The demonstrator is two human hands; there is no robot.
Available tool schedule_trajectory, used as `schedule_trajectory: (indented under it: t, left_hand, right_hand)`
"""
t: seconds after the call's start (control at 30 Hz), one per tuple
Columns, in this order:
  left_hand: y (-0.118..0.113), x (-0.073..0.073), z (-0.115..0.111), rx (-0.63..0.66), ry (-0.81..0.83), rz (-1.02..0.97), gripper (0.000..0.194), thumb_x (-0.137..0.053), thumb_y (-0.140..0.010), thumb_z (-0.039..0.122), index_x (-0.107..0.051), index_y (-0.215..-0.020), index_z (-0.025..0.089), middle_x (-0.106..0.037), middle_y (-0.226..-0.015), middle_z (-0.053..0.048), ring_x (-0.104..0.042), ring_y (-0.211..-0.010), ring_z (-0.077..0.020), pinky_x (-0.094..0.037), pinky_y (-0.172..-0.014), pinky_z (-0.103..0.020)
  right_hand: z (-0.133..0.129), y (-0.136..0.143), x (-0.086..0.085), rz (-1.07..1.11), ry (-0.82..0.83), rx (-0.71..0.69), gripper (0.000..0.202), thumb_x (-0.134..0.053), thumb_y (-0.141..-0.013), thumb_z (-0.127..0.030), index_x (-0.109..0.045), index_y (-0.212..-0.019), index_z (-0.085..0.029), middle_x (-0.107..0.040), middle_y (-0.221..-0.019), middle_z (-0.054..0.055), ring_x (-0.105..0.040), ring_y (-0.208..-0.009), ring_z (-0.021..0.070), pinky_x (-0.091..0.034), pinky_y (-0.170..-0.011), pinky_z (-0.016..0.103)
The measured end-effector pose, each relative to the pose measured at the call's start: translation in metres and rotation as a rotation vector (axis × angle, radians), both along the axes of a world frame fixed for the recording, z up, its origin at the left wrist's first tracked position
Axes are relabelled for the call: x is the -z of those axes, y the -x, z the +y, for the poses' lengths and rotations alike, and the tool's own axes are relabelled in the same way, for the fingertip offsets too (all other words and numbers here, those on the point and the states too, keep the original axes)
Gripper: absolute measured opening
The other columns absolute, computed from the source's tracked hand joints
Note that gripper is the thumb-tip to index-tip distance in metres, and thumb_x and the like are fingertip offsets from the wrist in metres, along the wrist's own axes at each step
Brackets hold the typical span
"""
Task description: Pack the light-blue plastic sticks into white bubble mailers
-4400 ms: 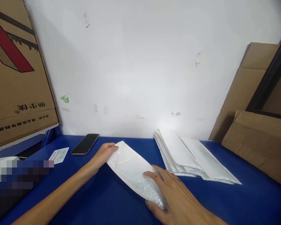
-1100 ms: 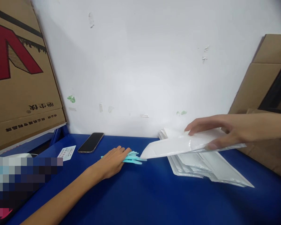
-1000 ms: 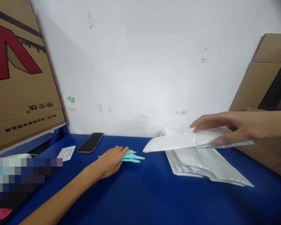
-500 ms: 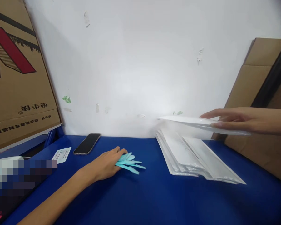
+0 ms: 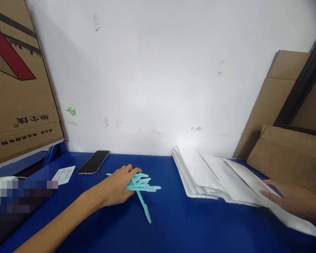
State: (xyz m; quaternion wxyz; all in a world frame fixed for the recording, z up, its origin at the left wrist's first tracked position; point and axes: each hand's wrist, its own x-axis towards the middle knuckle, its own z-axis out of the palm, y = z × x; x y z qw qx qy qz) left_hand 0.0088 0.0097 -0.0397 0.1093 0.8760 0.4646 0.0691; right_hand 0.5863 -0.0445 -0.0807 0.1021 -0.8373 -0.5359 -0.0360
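On blue table [image 5: 173, 225], left hand [image 5: 118, 184] on turquoise sticks [image 5: 143, 184]

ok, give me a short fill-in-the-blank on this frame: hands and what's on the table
1. The left hand rests on a pile of turquoise ____.
2. The right hand lies flat on a white ____.
3. The phone lies screen-up on the ____ table.
4. The envelope stack sits to the ____ of the left hand.

Missing words: sticks; envelope; blue; right
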Motion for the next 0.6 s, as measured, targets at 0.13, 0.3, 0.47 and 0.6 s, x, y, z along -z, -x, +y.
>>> schedule_trajectory:
  t: [0.13,0.3,0.47,0.6]
  left_hand:
    - [-0.006,0.002,-0.005,0.028,-0.071,0.009,0.045,-0.046,-0.093,0.031,-0.045,-0.139,0.029,-0.054,-0.119,-0.010,-0.056,-0.105,-0.0291,-0.044,-0.095,-0.049]
    - [-0.013,-0.005,-0.013,0.109,-0.096,-0.013,0.039,-0.052,-0.086,0.017,-0.053,-0.123,0.028,-0.052,-0.122,-0.007,-0.054,-0.108,-0.0269,-0.037,-0.103,-0.052]
    - [-0.014,-0.002,-0.013,0.158,-0.146,0.046,0.018,-0.053,-0.081,0.011,-0.056,-0.094,0.023,-0.056,-0.102,-0.006,-0.052,-0.093,-0.0244,-0.043,-0.085,-0.040]
    - [-0.012,0.000,-0.009,0.161,-0.144,0.065,0.015,-0.053,-0.080,0.009,-0.052,-0.085,0.023,-0.058,-0.090,-0.003,-0.053,-0.085,-0.0219,-0.040,-0.072,-0.032]
  right_hand:
    - [0.011,0.044,-0.022,0.011,0.050,-0.088,0.067,-0.031,-0.088,-0.070,-0.063,-0.128,-0.026,-0.065,-0.130,0.020,-0.061,-0.118,0.0433,-0.042,-0.103,0.057]
    - [0.037,0.105,-0.045,-0.018,0.198,-0.170,0.060,-0.032,-0.091,-0.062,-0.062,-0.127,-0.024,-0.074,-0.112,0.017,-0.068,-0.104,0.0395,-0.048,-0.092,0.053]
    - [0.059,0.124,-0.020,-0.086,0.225,-0.149,0.070,-0.042,-0.086,-0.062,-0.059,-0.131,-0.011,-0.072,-0.111,0.024,-0.066,-0.107,0.0446,-0.047,-0.090,0.057]
    - [0.060,0.124,-0.011,-0.109,0.197,-0.136,0.068,-0.043,-0.087,-0.060,-0.057,-0.133,-0.012,-0.073,-0.107,0.023,-0.068,-0.103,0.0435,-0.049,-0.087,0.055]
